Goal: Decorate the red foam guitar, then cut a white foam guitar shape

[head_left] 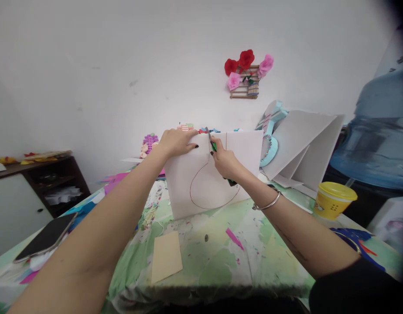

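Note:
A white board stands upright on the table, with a rounded outline and two straight lines drawn on it in a reddish-brown colour. My left hand grips its top edge, thumb on the front and fingers along the top. In my right hand is a utility knife with a green and black handle. Its blade points up and left, at the board's top edge beside the left drawn line. How deep the blade sits cannot be seen. My right hand covers part of the drawing.
A patterned green cloth covers the table. On it lie a beige card, a pink strip and a dark phone-like slab. At right stand a yellow tub, folded white boards and a large water bottle.

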### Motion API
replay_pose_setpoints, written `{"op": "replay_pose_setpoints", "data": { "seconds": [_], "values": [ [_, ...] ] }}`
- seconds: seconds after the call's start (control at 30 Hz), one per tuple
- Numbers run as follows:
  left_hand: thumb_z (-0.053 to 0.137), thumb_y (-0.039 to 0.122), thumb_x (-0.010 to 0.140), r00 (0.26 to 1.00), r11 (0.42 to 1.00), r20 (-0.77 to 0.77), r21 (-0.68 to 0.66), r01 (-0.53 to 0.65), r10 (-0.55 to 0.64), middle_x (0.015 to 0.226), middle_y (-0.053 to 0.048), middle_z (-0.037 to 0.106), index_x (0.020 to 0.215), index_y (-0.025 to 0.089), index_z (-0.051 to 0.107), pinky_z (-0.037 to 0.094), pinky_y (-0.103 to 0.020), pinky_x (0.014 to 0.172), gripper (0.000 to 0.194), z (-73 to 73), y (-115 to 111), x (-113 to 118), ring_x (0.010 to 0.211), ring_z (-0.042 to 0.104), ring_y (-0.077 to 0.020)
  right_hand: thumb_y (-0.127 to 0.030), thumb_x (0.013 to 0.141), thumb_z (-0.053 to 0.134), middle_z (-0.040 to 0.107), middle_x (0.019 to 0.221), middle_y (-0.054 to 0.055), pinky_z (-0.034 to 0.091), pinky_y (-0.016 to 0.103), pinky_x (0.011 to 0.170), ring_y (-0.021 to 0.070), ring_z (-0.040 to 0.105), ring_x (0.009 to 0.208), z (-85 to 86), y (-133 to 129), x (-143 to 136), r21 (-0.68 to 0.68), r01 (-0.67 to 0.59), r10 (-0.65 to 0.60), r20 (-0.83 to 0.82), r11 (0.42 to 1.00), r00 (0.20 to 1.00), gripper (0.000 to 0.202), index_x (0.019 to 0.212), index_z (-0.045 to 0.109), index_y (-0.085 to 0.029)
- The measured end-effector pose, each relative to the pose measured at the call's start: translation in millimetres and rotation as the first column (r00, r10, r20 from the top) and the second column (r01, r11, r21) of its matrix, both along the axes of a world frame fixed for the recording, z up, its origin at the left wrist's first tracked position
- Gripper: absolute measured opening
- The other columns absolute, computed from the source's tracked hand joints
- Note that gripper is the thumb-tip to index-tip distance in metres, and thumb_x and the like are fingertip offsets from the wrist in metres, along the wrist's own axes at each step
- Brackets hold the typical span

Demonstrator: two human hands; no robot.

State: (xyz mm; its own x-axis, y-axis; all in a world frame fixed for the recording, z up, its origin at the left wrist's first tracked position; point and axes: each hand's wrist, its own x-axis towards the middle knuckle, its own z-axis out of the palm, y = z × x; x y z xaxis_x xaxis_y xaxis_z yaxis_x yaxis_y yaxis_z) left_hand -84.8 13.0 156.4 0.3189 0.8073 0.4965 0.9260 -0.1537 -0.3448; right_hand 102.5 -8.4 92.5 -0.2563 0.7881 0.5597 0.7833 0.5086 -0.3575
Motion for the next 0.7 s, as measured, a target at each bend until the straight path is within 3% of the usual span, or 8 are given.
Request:
{"op": "replay_pose_setpoints", "data": {
  "seconds": [0.7],
  "values": [
    [0.038, 0.057, 0.084, 1.0, 1.0, -0.007, 0.009, 0.012, -0.012, 0.106, -0.008, 0.067, 0.127, 0.034, 0.046, 0.042, -0.04, 0.075, 0.049, -0.4, 4.9, -1.2, 0.095, 0.062, -0.0331, -0.029, 0.095, 0.025, 0.066, 0.081, 0.013, 0.051, 0.037, 0.052, 0.0232, 0.057, 0.057, 1.1, -2.0, 0.9, -0.077, -0.034, 0.03, -0.051, 0.996, 0.998, 0.048, 0.143, 0.021, -0.025]
  ]
}}
